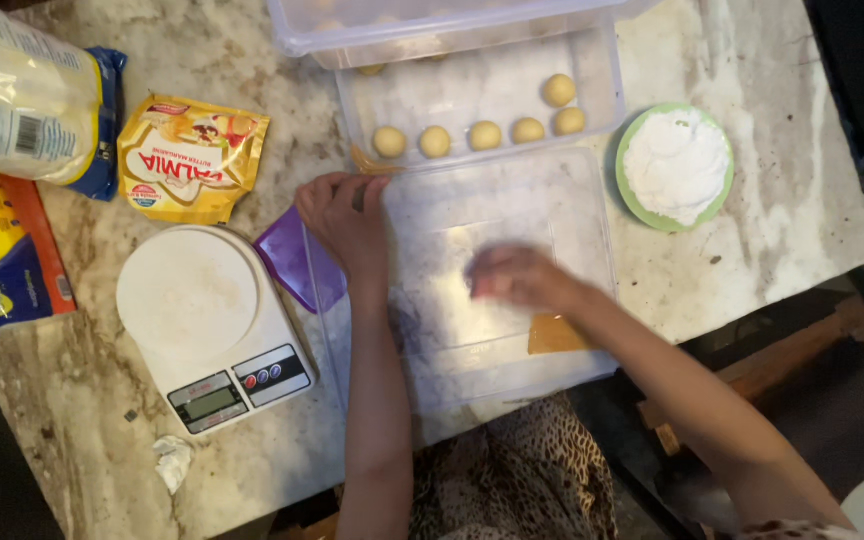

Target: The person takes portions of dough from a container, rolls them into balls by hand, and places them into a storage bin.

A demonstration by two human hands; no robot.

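right hand [517,278] motion-blurred, top container [432,25] cropped

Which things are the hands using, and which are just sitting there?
In use: left hand on the clear lid's edge; right hand blurred over it; dough balls in the tray.

Just sitting: kitchen scale, yellow packet, flour bowl, crumpled paper.

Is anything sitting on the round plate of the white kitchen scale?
No: the kitchen scale shows a bare round white plate, nothing on it.
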